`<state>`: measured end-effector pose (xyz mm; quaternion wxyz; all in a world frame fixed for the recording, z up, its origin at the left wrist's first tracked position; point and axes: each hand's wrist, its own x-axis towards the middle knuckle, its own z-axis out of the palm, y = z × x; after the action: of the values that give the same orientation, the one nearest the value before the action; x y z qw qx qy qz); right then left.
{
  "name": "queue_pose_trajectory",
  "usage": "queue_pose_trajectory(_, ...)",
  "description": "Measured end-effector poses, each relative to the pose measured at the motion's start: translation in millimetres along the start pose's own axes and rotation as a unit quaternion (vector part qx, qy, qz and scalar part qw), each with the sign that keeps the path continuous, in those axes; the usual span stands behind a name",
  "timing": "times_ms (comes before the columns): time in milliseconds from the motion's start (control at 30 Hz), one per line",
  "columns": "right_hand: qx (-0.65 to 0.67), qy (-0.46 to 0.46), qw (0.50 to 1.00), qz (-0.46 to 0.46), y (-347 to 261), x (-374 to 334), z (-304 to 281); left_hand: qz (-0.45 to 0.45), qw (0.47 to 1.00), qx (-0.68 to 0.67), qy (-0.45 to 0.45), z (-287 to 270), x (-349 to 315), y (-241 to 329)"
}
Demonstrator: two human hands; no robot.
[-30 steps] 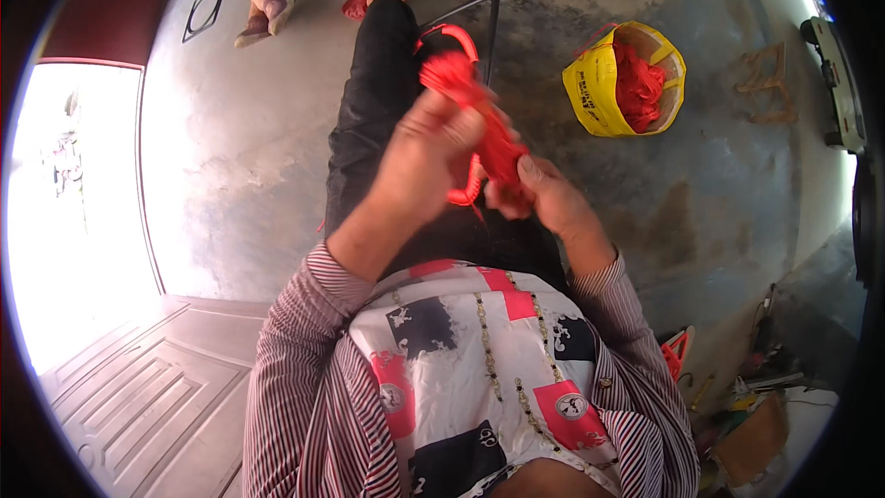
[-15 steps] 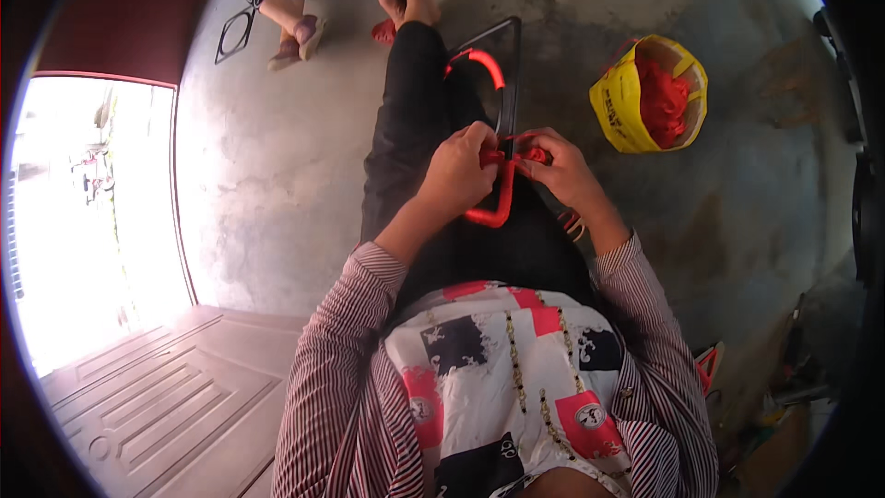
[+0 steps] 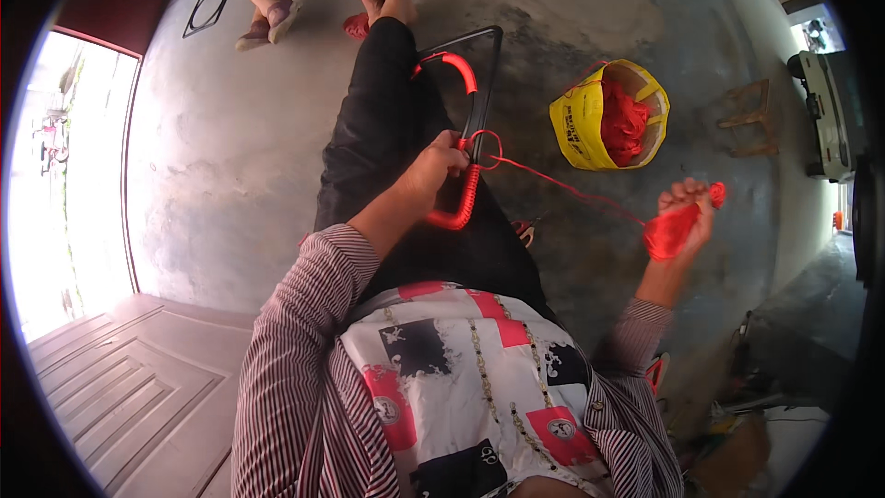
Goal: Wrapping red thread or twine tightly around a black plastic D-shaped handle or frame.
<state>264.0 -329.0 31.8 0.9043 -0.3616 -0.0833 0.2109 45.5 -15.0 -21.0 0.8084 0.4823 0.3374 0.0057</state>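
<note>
A dark frame with a curved inner part [image 3: 477, 112] lies across my lap, and red cord is wound closely round its near end [image 3: 468, 198]. My left hand [image 3: 437, 166] is closed on the frame just beside the end of the winding. A small loop of red cord [image 3: 499, 143] stands out there. From it a strand [image 3: 562, 186] stretches across to my right hand [image 3: 691, 203], which is held out to the right and gripped round a bundle of red cord [image 3: 667, 232]. A bit of the bundle shows past the fingers.
A yellow bag [image 3: 576, 129] holding a heap of red cord [image 3: 623, 124] stands on the floor to the right of my legs. Scissors [image 3: 525, 232] lie by my right thigh. Another person's feet [image 3: 267, 23] and a dark frame [image 3: 207, 7] are at the far left.
My right hand has swung away to the right with the cord bundle, drawing out a long strand. My left hand has stayed at the frame. The view has shifted to the right.
</note>
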Motion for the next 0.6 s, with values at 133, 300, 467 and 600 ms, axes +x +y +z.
queue_pose_trajectory(133,-0.215,0.045,0.964,0.149,86.7,-16.9,48.4,-0.006,1.000,0.005,0.014,2.2,-2.1,0.6)
queue_pose_trajectory(300,-0.270,-0.114,0.923,0.250,159.5,-42.2,99.3,0.010,1.000,-0.001,0.007,7.5,-3.3,-1.7)
queue_pose_trajectory(467,-0.173,-0.171,0.939,0.241,105.3,-51.3,128.2,-0.039,0.999,-0.015,0.014,5.2,5.1,1.8)
queue_pose_trajectory(600,-0.183,-0.204,0.902,0.332,96.9,-72.6,136.7,-0.033,0.999,-0.014,0.016,6.5,11.0,-3.5)
